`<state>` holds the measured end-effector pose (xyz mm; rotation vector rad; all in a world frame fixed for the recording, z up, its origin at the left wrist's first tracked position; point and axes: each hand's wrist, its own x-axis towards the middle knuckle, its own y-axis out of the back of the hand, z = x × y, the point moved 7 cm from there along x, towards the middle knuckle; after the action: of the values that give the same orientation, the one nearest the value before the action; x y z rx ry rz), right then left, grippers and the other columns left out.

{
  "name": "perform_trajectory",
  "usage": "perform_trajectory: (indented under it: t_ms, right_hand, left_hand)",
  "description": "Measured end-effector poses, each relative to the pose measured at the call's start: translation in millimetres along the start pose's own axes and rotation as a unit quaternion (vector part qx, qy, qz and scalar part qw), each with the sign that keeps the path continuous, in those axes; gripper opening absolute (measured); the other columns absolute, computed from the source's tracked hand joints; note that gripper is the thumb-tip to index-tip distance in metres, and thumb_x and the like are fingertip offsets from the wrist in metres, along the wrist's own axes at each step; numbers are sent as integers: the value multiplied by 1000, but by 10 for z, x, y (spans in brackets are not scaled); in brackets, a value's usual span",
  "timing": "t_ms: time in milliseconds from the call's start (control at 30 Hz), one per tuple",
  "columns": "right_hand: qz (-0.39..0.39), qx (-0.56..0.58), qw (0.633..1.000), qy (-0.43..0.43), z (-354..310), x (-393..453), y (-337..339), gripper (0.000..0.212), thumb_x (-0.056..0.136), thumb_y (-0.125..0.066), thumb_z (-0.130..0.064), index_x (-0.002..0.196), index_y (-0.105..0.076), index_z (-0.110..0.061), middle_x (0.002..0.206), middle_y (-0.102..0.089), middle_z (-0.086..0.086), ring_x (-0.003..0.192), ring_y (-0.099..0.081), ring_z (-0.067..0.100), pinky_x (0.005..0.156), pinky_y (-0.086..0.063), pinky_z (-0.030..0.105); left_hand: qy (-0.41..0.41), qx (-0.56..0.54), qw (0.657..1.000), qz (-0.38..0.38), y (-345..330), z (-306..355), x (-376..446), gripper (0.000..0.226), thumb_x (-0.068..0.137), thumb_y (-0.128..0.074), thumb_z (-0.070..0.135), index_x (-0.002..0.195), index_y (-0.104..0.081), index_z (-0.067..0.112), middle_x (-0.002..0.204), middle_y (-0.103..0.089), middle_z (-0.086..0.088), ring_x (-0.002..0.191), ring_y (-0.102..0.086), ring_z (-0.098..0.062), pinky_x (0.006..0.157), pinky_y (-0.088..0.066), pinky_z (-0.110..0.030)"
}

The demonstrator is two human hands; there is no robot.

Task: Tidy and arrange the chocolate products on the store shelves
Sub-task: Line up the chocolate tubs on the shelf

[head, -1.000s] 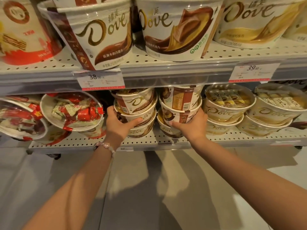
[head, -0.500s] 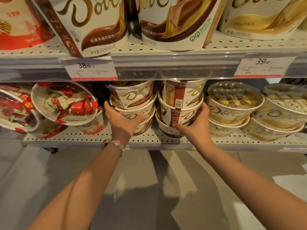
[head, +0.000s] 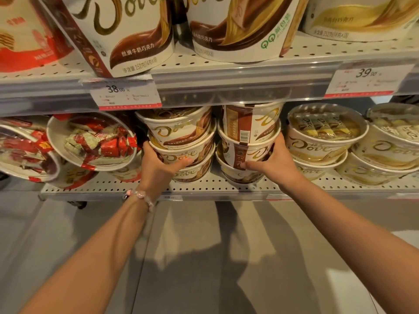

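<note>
Two stacks of white-and-brown Dove chocolate tubs stand side by side on the lower shelf (head: 217, 189). My left hand (head: 158, 166) grips the left stack (head: 181, 141) at its middle tub, thumb across the front and fingers round the left side. My right hand (head: 272, 162) grips the right stack (head: 249, 137) at its middle tub, thumb on the front, fingers round the right side. Each stack is three tubs high, with the top tubs close under the upper shelf rail.
Tilted tubs of red-wrapped sweets (head: 95, 141) lean to the left. Stacked pale-gold Dove tubs (head: 322, 137) sit to the right. Large Dove tubs (head: 122, 30) fill the upper shelf, with price tags 38.00 (head: 124, 94) and 39.90 (head: 365, 80) on its rail. Grey floor lies below.
Both hands have stayed on the two stacks, shifting slightly higher and wider round the middle tubs. The camera has moved closer to the shelves and tilted down.
</note>
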<state>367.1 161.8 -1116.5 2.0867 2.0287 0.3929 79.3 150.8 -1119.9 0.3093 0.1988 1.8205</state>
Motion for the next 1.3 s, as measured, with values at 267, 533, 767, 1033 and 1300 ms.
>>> perform_trajectory:
  t_ms: [267,533,767,1033,1300]
  right_hand:
    - [176,-77,981,7,-98,-163,-64,117,44,-91,-36,140,-28,-17,134,-43,2,128,-37,17,109,-35,35]
    - [178,-68,981,24,-63,-246,-60,123,49,-90,-38,146,-18,-15,145,-31,5,136,-24,17,114,-24,35]
    - [25,-37,999,20,-57,2,39,109,51,-91,-15,136,-24,-14,135,-43,-1,129,-40,14,106,-32,25]
    - [113,-66,991,20,-11,-38,49,111,42,-94,-32,132,-32,-16,128,-43,-10,123,-40,8,104,-34,24]
    - [197,-126,972,-32,-8,-157,-51,130,46,-90,-45,147,-14,-16,145,-30,7,137,-24,23,114,-26,46]
  left_hand:
    - [-42,-2,998,48,-90,66,-90,88,56,-89,14,128,-38,10,118,-54,9,103,-51,15,85,-41,-1]
    - [-44,35,996,66,-95,41,-76,95,54,-89,28,131,-35,12,122,-50,6,112,-48,-4,86,-33,4]
    - [-26,25,998,54,-86,41,-72,108,49,-88,38,136,-32,11,128,-52,1,118,-49,-12,96,-39,-14]
    - [-22,14,999,45,-39,4,-54,101,53,-90,29,136,-33,17,129,-50,4,117,-48,-8,92,-38,-8]
    - [-21,-3,999,45,-58,40,-105,100,57,-89,23,138,-33,11,132,-51,-3,123,-48,-16,105,-41,-31]
